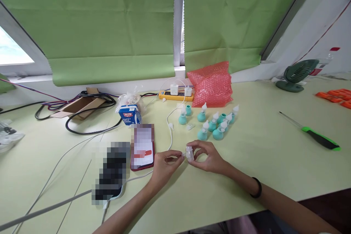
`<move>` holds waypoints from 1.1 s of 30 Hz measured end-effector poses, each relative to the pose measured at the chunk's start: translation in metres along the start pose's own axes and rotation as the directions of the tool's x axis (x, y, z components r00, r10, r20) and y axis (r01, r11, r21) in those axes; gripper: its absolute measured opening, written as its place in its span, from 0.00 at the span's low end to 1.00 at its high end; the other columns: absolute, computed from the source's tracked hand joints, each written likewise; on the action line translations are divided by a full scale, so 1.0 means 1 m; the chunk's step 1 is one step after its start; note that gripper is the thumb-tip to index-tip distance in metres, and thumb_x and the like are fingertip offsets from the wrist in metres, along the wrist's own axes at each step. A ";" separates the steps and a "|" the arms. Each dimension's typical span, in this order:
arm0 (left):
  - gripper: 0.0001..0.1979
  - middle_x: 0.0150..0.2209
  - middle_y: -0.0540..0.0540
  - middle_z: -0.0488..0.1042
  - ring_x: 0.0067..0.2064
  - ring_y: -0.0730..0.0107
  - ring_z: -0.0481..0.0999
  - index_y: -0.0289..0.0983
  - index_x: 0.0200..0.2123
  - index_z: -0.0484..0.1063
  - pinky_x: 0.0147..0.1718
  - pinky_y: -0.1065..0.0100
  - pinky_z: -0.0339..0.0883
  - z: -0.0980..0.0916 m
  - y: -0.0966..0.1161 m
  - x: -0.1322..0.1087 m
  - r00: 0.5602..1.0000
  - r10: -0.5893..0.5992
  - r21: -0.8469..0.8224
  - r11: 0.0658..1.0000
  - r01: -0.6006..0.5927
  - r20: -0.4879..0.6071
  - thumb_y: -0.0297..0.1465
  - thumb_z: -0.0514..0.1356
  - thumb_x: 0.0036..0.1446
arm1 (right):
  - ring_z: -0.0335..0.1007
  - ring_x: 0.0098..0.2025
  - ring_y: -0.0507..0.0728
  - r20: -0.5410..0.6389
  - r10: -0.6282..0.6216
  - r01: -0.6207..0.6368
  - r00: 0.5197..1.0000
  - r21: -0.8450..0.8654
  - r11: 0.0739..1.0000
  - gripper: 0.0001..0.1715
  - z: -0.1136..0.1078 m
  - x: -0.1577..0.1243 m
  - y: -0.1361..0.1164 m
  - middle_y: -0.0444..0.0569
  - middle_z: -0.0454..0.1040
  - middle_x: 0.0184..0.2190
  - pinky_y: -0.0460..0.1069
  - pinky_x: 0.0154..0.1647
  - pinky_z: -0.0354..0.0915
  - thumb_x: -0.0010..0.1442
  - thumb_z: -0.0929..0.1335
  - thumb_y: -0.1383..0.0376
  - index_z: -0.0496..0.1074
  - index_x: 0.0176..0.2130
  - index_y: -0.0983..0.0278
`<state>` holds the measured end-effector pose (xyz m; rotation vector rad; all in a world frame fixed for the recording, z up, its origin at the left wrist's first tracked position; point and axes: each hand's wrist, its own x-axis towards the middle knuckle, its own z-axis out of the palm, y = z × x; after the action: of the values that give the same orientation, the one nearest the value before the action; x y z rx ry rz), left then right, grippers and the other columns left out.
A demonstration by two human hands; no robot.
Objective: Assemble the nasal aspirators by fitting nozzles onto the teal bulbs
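Note:
Between the thumb and fingers of my right hand [210, 157] is a small clear plastic container [189, 153], held upright above the table. My left hand [167, 164] pinches a tiny translucent piece [183, 154] close against the container's left side; whether the two touch I cannot tell. Beyond my hands stand several teal bulbs [218, 134], most topped with white pointed nozzles [206, 125]. A loose clear nozzle piece [190, 127] lies among them, and another white tip [171, 126] rests to the left.
Two phones, one with a red case [142, 167], lie left of my hands beside a white cable [172, 137]. Behind are a blue milk carton [131, 115], a yellow power strip [175, 97] and pink bubble wrap [211, 86]. A screwdriver [319, 139] and green fan [300, 73] are right.

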<state>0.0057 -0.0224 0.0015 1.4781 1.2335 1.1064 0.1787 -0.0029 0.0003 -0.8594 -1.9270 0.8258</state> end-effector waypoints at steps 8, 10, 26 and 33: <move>0.07 0.28 0.44 0.76 0.31 0.66 0.75 0.34 0.27 0.74 0.29 0.68 0.72 0.002 -0.003 -0.002 0.997 0.071 0.041 0.997 -0.071 -0.011 0.30 0.60 0.44 | 0.67 0.26 0.50 -0.015 0.014 -0.015 1.000 -0.057 0.998 0.21 0.003 -0.001 -0.001 0.47 0.70 0.33 0.45 0.25 0.71 0.43 0.67 0.69 0.66 0.41 0.63; 0.06 0.28 0.45 0.76 0.31 0.67 0.75 0.34 0.27 0.74 0.29 0.69 0.72 0.001 -0.004 -0.002 0.995 0.096 0.034 0.995 -0.096 -0.003 0.30 0.60 0.45 | 0.67 0.27 0.50 -0.021 0.016 -0.017 1.000 -0.056 0.998 0.21 0.004 -0.002 -0.001 0.47 0.69 0.32 0.45 0.25 0.71 0.43 0.67 0.69 0.66 0.41 0.63; 0.07 0.29 0.44 0.75 0.31 0.68 0.74 0.34 0.30 0.74 0.30 0.69 0.71 0.001 -0.001 -0.002 0.988 0.147 0.019 0.989 -0.148 0.039 0.30 0.59 0.48 | 0.66 0.27 0.51 -0.015 0.086 -0.086 0.996 0.005 0.996 0.21 0.008 -0.003 0.001 0.46 0.69 0.29 0.45 0.24 0.69 0.43 0.68 0.67 0.65 0.40 0.63; 0.06 0.29 0.44 0.74 0.31 0.68 0.73 0.35 0.28 0.74 0.29 0.69 0.70 0.001 0.001 -0.002 0.964 0.265 0.074 0.961 -0.266 0.016 0.30 0.58 0.49 | 0.66 0.27 0.51 0.018 0.174 -0.175 0.985 0.061 0.983 0.21 0.009 -0.003 0.001 0.46 0.68 0.28 0.45 0.24 0.69 0.42 0.69 0.66 0.65 0.39 0.64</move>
<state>0.0065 -0.0241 0.0022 1.7418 1.1050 1.2406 0.1725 -0.0065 -0.0056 -0.9979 -1.8458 0.9919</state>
